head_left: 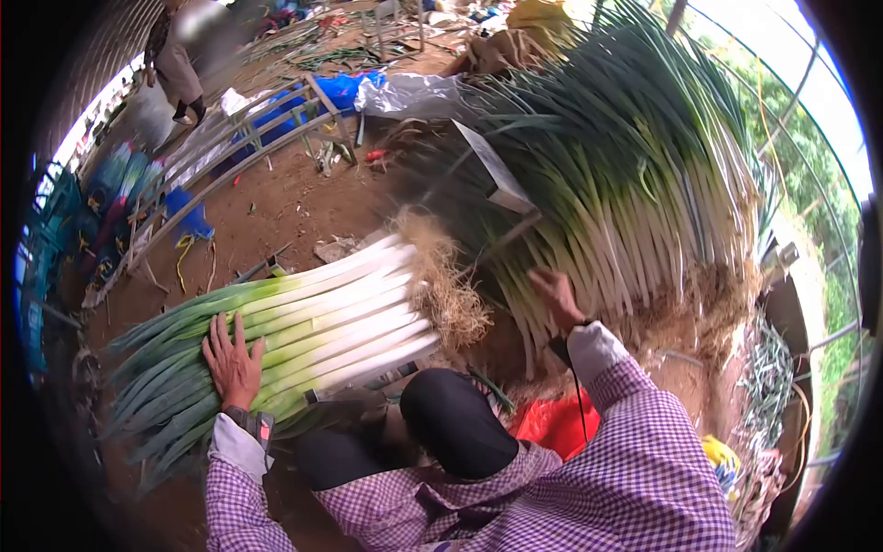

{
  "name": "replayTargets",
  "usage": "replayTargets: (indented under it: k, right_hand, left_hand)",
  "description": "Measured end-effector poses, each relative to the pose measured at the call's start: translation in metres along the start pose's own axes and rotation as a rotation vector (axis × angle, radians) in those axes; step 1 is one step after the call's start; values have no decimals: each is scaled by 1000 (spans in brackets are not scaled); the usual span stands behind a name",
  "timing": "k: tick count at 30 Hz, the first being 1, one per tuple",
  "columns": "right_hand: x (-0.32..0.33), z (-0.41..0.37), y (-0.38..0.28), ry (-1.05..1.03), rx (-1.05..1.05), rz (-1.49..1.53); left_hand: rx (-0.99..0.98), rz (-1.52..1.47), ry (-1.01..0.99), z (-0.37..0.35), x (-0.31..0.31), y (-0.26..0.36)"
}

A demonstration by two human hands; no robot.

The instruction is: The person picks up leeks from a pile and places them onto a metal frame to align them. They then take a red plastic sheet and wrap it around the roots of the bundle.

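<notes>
A flat row of leeks (340,308) lies in front of my knees, white stems and roots to the right, green leaves to the left. My left hand (235,361) rests on its green part with the fingers spread. To the right, my right hand (556,299) is over the lower stems of a large leaning pile of leeks (635,175). Its fingers are stretched out and apart, and nothing shows in them. Between the row and the pile stands a metal frame with a flat plate (492,166), partly blurred.
A metal rack (230,175) stands at the upper left beside blue sheeting (345,89). Another person (177,64) is at the far upper left. A red bag (556,423) lies beside my knees. Leaf scraps (765,373) are heaped at the right.
</notes>
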State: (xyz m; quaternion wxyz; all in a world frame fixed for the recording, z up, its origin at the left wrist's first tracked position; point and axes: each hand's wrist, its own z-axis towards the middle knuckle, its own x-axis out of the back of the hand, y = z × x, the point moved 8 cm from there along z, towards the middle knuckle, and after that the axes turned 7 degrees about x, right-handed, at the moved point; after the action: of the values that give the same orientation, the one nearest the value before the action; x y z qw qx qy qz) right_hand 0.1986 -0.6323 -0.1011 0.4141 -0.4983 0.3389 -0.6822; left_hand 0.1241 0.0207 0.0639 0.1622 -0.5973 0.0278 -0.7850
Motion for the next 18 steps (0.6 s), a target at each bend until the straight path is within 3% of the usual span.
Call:
replayTargets:
  k: [1,2,6,7,9,11,12,13,14,15,16,18]
  right_hand:
    - [-9,-40,-6,-82,-68,47]
    - [-18,-84,-21,-111,-266,160]
    - [-54,-268,36,-267,-479,345]
    - [-59,-321,55,-317,-660,266]
    - [-45,-385,51,-404,-561,-88]
    - [-26,-445,47,-364,-678,-142]
    - [-28,-488,63,-360,-624,-184]
    - [-29,-531,120,-426,-602,-228]
    - [-16,-526,71,-480,-346,-430]
    - [-3,-555,101,-399,-672,-415]
    - [25,-563,78,-204,-1100,-219]
    - [42,-584,86,-42,-1145,-217]
  left_hand:
    - [-1,8,4,1,-1,-1]
    - [2,18,9,2,-1,-2]
    - [4,52,29,0,-2,-2]
    - [-5,60,31,0,-2,-2]
    - [-5,99,46,-1,-3,-4]
    - [-22,131,56,1,-10,-6]
    - [-39,144,57,3,-13,-9]
    - [-57,157,59,5,-16,-10]
    - [-62,167,48,6,-21,-11]
    - [-65,179,38,9,-23,-13]
    - [-64,191,27,11,-28,-17]
    - [-78,137,8,16,-30,-24]
